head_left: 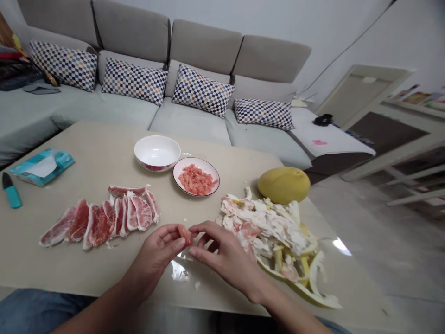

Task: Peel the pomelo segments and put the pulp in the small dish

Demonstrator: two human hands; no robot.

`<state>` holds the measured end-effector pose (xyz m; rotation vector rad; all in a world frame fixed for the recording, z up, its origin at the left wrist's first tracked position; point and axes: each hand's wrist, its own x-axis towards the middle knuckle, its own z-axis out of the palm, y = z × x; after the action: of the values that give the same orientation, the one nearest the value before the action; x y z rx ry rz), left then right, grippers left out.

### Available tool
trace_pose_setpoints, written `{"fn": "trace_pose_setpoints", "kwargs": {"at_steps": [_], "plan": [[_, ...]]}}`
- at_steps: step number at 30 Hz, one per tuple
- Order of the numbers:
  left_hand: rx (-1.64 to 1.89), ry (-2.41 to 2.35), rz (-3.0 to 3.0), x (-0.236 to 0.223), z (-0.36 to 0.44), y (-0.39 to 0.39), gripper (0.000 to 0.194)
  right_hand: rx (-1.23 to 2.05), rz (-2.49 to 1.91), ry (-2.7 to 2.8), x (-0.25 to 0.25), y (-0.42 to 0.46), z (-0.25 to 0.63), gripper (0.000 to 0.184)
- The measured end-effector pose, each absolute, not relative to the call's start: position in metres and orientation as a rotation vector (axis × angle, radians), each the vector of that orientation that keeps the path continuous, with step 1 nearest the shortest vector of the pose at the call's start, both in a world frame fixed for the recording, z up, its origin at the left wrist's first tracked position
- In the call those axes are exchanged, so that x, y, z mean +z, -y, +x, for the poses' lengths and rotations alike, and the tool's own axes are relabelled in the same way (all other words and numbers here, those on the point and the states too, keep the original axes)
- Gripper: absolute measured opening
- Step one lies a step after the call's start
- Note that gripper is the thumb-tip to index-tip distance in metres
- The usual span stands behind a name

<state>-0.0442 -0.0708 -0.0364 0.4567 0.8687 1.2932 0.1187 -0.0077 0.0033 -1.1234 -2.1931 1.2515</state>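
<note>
My left hand [158, 253] and my right hand [222, 253] meet over the table's near edge, both pinching a small pink piece of pomelo flesh [185, 234]. Left of them lies a row of peeled pink pomelo segments [104, 218]. Right of them is a heap of white pith and yellow peel [278, 236]. Behind, a small plate [196, 178] holds torn pink flesh, and a white bowl [157, 152] stands beside it.
A whole yellow-green pomelo [284, 184] sits at the table's right edge. A teal tissue pack [41, 166] and a teal-handled knife [11, 191] lie far left. Behind the beige table [86, 144] runs a grey sofa with checked cushions [203, 90].
</note>
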Motion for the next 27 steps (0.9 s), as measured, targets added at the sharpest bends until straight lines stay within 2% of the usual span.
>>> {"fn": "trace_pose_setpoints", "kwargs": {"at_steps": [5,12,16,21,27], "plan": [[1.352,-0.973,0.566,-0.027,-0.042,0.056,0.018,1.235,-1.151,2.049,0.003,-0.002,0.111,0.022],[1.412,-1.027,0.705,-0.008,-0.053,-0.009,0.026,1.463,-1.004,1.849,0.015,-0.068,0.103,0.036],[1.413,-1.047,0.69,-0.011,-0.054,-0.049,0.031,1.502,-0.968,1.756,0.006,-0.106,0.1,0.034],[1.376,-1.038,0.687,-0.02,-0.052,-0.086,0.029,1.549,-0.976,1.69,-0.01,-0.143,0.104,0.036],[1.306,-0.971,0.651,-0.027,-0.054,-0.105,0.031,1.763,-0.953,1.608,-0.02,-0.167,0.116,0.033]]}}
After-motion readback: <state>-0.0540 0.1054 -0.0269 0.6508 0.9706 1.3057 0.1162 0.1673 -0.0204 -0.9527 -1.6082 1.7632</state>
